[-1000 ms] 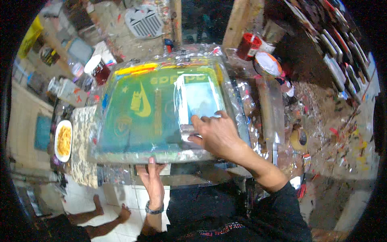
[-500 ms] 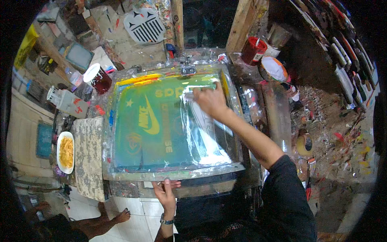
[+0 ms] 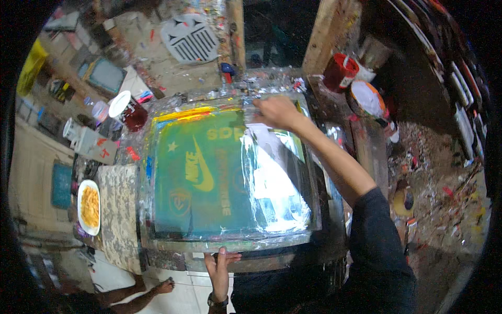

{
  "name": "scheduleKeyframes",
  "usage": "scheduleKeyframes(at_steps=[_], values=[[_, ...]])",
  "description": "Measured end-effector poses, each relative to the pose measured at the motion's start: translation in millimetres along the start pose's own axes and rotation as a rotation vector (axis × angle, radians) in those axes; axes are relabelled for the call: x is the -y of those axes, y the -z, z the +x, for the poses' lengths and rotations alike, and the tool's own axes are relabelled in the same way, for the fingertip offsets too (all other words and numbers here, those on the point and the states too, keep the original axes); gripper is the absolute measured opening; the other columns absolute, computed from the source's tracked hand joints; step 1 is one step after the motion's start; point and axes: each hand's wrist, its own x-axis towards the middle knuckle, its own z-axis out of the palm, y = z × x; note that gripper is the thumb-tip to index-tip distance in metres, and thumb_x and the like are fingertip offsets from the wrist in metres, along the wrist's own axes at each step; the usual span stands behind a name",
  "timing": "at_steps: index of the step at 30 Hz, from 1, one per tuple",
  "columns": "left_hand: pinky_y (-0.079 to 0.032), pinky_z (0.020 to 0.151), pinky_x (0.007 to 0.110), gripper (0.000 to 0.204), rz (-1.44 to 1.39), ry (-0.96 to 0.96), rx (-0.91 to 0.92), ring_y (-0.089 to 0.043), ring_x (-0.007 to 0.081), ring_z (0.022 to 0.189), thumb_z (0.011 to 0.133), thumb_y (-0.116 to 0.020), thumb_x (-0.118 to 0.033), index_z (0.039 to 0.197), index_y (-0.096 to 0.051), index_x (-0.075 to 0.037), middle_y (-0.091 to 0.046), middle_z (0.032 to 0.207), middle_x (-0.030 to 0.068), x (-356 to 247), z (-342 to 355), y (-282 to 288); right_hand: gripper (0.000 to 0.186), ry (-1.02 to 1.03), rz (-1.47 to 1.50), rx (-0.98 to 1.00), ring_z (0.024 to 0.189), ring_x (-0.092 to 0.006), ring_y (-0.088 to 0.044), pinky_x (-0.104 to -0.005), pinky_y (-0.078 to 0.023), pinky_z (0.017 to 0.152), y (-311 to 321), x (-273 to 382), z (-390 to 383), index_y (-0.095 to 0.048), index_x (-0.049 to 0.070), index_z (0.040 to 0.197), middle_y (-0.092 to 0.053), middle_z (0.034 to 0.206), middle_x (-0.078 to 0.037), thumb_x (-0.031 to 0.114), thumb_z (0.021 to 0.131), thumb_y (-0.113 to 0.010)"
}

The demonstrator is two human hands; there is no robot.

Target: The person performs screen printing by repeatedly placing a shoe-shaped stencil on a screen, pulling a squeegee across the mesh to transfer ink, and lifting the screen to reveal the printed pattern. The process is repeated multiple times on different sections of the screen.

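A screen-printing frame [image 3: 180, 244] with green mesh lies on the worktable; lettering, logos and a star show through it. My right hand [image 3: 278, 112] is closed at the frame's far edge, near the hinge clamp. It grips what looks like a squeegee [image 3: 253, 111], mostly hidden by the fingers and blurred. Below it, white ink and glare [image 3: 277, 204] cover the mesh's right part. Yellow ink [image 3: 191, 112] streaks the far left edge. My left hand [image 3: 220, 267], palm partly showing, rests against the frame's near edge with fingers stretched out.
Left of the frame stand a dark red ink tub [image 3: 135, 118], a white jug [image 3: 94, 144] and an oval dish of orange-yellow stuff [image 3: 90, 208]. A red pot [image 3: 340, 73] and a tub of white ink [image 3: 367, 98] stand far right. Another person's foot [image 3: 166, 286] shows lower left.
My right hand has moved slightly away from me, up to the frame's far edge. My left hand stays at the near edge. The whole view has shifted a little.
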Motion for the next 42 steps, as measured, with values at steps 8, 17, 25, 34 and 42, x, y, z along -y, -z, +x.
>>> scheduleKeyframes(at_steps=[8,17,25,34,42], values=[[-0.061,0.068,0.036,0.069,0.004,0.016,-0.006,-0.074,0.0281,0.077,0.107,-0.057,-0.027,0.144,-0.015,0.014,-0.070,0.085,0.0213,4.6,0.1,-0.4,0.039,0.216,0.092,0.062,0.057,-0.0312,-0.069,-0.0423,-0.053,0.052,24.2,105.0,-158.2,-0.058,0.011,0.098,-0.067,0.070,-0.009,0.048,0.092,-0.069],[-0.063,0.070,0.039,0.047,-0.031,0.001,-0.005,-0.074,0.0294,0.078,0.106,-0.058,-0.023,0.134,-0.030,0.002,-0.069,0.089,0.0215,1.2,-0.1,-1.8,0.053,-0.086,-0.087,0.084,0.064,-0.0332,-0.072,-0.0465,-0.053,0.052,19.3,12.9,-35.1,-0.067,0.009,0.106,-0.071,0.072,-0.014,0.060,0.093,-0.063],[-0.062,0.065,0.040,0.044,0.009,0.005,-0.064,-0.073,0.0295,0.075,0.106,-0.056,-0.022,0.135,-0.037,0.005,-0.065,0.096,0.0199,7.4,3.2,-2.5,0.038,-0.029,0.045,0.001,0.063,-0.0293,-0.071,-0.0427,-0.055,0.055,10.7,79.1,-130.3,-0.060,0.009,0.100,-0.069,0.072,-0.011,0.046,0.104,-0.053],[-0.061,0.065,0.037,0.026,-0.062,-0.138,-0.063,-0.072,0.0255,0.068,0.106,-0.060,-0.024,0.110,-0.049,-0.001,-0.071,0.082,0.0183,24.5,4.4,4.9,0.019,-0.030,0.028,0.001,0.070,-0.0254,-0.072,-0.0377,-0.059,0.067,51.7,180.8,-232.3,-0.057,0.009,0.095,-0.065,0.080,-0.006,0.022,0.086,-0.068],[-0.054,0.050,0.034,0.020,-0.070,-0.418,0.103,-0.069,0.0242,0.064,0.108,-0.054,-0.027,0.110,-0.047,-0.008,-0.069,0.080,0.0163,-29.9,-14.9,-4.9,0.054,-0.325,-0.094,-0.252,0.090,-0.0244,-0.060,-0.0575,-0.035,0.106,129.8,206.9,-223.5,-0.062,0.006,0.096,-0.059,0.092,-0.009,0.060,0.091,-0.066]])
